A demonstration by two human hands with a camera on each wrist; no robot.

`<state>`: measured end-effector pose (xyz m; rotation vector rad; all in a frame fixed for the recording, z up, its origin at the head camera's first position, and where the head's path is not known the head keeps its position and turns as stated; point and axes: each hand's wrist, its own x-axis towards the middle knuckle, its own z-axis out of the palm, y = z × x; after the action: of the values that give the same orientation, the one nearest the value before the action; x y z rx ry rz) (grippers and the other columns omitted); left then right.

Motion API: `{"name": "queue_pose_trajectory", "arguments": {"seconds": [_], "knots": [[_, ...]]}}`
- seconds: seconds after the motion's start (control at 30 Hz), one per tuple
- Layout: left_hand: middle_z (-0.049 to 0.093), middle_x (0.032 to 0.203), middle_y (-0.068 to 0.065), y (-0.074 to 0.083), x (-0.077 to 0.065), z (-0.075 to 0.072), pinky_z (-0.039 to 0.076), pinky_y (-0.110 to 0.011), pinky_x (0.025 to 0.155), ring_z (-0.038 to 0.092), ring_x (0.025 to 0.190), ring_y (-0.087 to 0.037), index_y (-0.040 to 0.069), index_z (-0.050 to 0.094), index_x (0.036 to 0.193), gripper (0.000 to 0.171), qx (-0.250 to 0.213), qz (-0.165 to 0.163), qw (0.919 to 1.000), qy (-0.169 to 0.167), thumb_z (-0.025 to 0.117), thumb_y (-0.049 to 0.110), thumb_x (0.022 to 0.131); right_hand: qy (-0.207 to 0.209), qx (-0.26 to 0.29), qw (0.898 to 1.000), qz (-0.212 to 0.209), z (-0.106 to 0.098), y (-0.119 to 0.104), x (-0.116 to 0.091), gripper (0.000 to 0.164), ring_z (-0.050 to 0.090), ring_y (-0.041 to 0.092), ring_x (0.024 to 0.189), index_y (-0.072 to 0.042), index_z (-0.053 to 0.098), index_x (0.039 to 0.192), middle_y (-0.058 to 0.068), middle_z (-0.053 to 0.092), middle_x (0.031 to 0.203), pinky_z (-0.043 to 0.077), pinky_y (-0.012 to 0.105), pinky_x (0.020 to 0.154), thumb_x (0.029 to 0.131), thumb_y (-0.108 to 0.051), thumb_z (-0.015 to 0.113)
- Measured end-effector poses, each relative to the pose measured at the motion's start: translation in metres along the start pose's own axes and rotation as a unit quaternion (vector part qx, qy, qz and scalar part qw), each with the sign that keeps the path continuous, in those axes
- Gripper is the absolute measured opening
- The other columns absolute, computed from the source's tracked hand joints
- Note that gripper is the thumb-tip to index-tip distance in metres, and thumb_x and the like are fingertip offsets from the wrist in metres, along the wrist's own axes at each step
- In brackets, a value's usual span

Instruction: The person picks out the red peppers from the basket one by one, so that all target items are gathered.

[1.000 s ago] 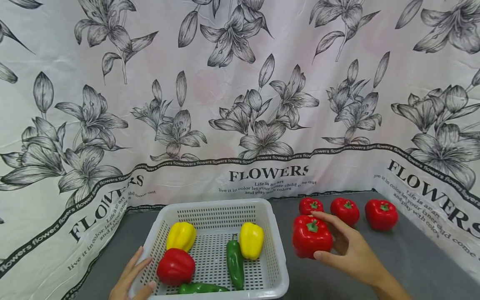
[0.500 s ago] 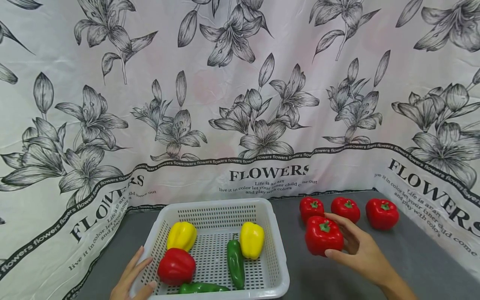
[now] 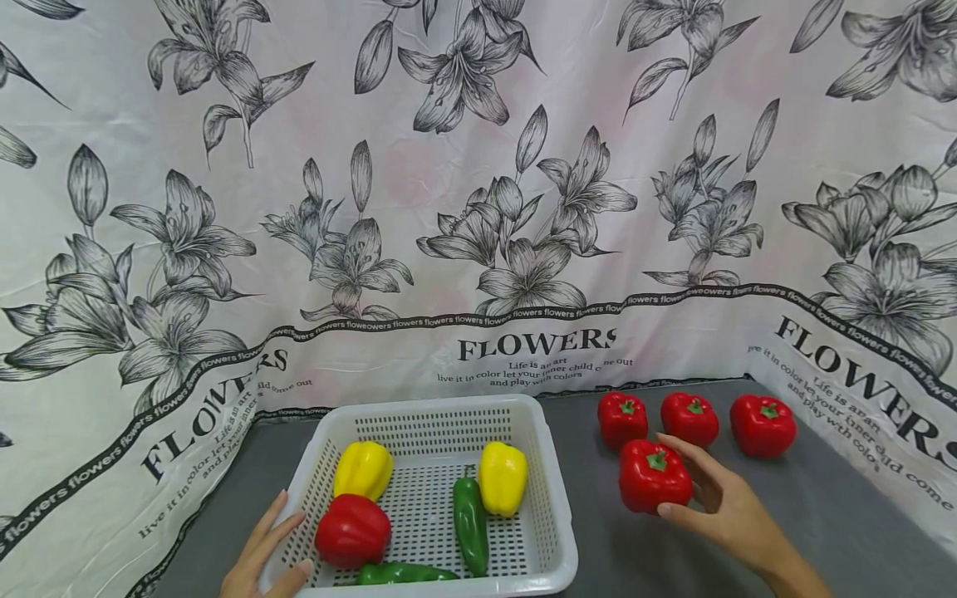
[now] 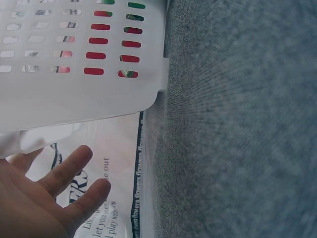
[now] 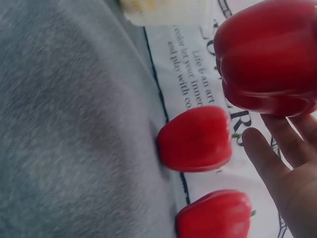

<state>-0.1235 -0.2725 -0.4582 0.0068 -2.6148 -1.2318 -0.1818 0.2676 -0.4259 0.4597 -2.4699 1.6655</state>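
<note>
My right hand grips a red bell pepper by its side, thumb in front and fingers behind. In the right wrist view this pepper hangs above the grey surface, apart from the peppers standing there. On the left, my left hand rests at the left rim of a white plastic basket, its fingers fairly straight. The left wrist view has those fingers spread beside the basket's wall. Inside the basket lie a red bell pepper, two yellow bell peppers and two green chili peppers.
Behind the held pepper, three red bell peppers stand in a row on the grey table surface, at the back right. A white floral curtain hangs behind and along both sides.
My right hand has carried the red bell pepper to the right, away from the basket, and slightly lower over the last half second. The left hand and the basket have stayed put.
</note>
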Motion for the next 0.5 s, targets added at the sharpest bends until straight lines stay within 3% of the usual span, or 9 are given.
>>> {"name": "queue_pose_trajectory", "arguments": {"seconds": [0.07,0.5], "knots": [[0.025,0.154,-0.004,0.000,0.000,0.000,0.031,-0.062,0.096,0.027,0.128,-0.027,0.008,0.056,0.134,0.051,-0.001,0.000,1.0000,-0.003,0.069,0.031,0.090,-0.003,0.002,1.000,0.012,0.000,0.003,0.000,0.074,0.049,0.008,0.112,-0.008,0.037,0.145,0.015,0.043,0.138,0.053,0.029,0.081,0.082,-0.014,0.076],[0.023,0.155,-0.009,0.001,0.004,-0.002,0.030,-0.068,0.096,0.029,0.128,-0.034,0.008,0.054,0.136,0.055,0.010,-0.012,0.9996,-0.024,0.066,0.037,0.091,-0.029,0.014,0.999,0.039,-0.002,0.029,0.001,0.072,0.050,0.005,0.116,-0.010,0.037,0.146,0.015,0.043,0.141,0.048,0.023,0.086,0.085,-0.016,0.075]]}}
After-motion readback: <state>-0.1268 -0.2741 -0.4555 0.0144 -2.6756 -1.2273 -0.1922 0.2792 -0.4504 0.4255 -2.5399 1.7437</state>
